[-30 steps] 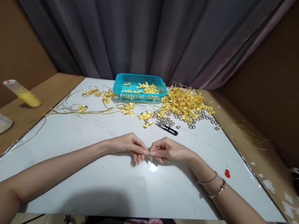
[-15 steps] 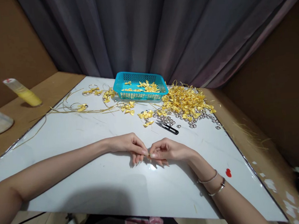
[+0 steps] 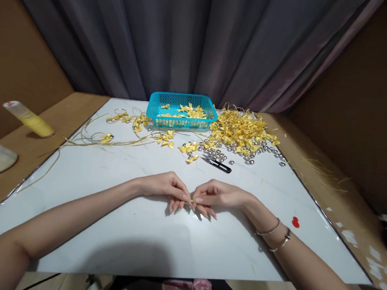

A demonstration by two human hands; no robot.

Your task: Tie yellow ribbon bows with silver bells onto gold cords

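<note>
Above the white tabletop (image 3: 120, 240), my left hand (image 3: 168, 187) and my right hand (image 3: 217, 194) meet, thumbs and forefingers pinched. Between the fingertips shows a short bit of gold cord (image 3: 191, 201); most of it is hidden by the fingers. The other fingers of both hands hang loosely curled below. Just beyond my right hand lie black thread snips (image 3: 217, 164). Behind them are silver oval beads (image 3: 214, 154) and a few yellow ribbon bows (image 3: 189, 148).
A blue basket (image 3: 183, 124) with yellow bows stands at the back. To its right is a heap of yellow bows with gold cords (image 3: 239, 128). Long gold cords (image 3: 123, 144) trail leftward. A red piece (image 3: 295, 222) lies at right, and a yellow-filled tube (image 3: 32, 122) stands at left.
Both hands stay in nearly the same place. The fingers of my right hand have spread down slightly, and the gold bit between the fingertips shows a little more clearly.
</note>
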